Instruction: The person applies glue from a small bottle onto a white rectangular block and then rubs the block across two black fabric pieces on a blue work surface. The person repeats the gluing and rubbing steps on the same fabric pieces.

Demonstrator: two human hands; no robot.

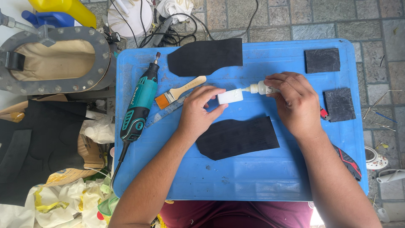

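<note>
Two hands work above the black sheet (237,137): left hand (198,112) pinches a white block (230,96); right hand (295,101) grips a bottle (258,88), nozzle touching it.

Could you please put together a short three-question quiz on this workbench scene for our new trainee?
1. True or false: the teal rotary tool lies left of the paintbrush.
2. Which hand holds the small white block: A) left hand, B) right hand?
3. How many small dark square pieces lie near the blue table's right edge?

Key: 1. True. 2. A; the right hand holds a small white bottle, its tip at the block. 3. Two: one above the other.
</note>
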